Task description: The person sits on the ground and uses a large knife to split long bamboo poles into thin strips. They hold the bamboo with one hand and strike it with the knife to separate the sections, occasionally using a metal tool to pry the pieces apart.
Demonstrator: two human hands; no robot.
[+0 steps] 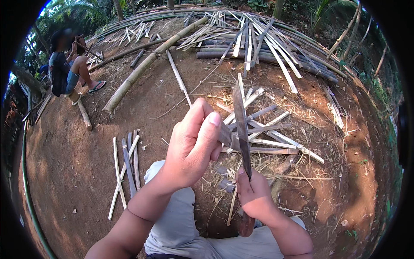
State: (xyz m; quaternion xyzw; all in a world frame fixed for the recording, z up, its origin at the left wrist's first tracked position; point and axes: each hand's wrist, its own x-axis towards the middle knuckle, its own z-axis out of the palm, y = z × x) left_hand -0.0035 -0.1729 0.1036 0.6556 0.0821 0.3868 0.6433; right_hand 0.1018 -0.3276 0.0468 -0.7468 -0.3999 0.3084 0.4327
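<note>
In front of my knees, my left hand (189,144) is closed around a greyish bamboo strip (227,137), with the thumb on top. The strip's far end meets the side of a long dark machete blade (242,129), which points away from me. My right hand (255,194) is wrapped around the machete near the base of the blade, and the butt of its brown handle (246,225) shows below the hand. Beyond and beneath the blade lies a loose pile of split bamboo strips (276,137), pale on one side, with thin curly shavings (302,177) around it.
Several split strips (125,168) lie on the dirt at my left. A thick bamboo pole (146,67) stretches across the ground ahead. Farther off is a large heap of strips and poles (258,43). At the far left, another person (64,64) sits low.
</note>
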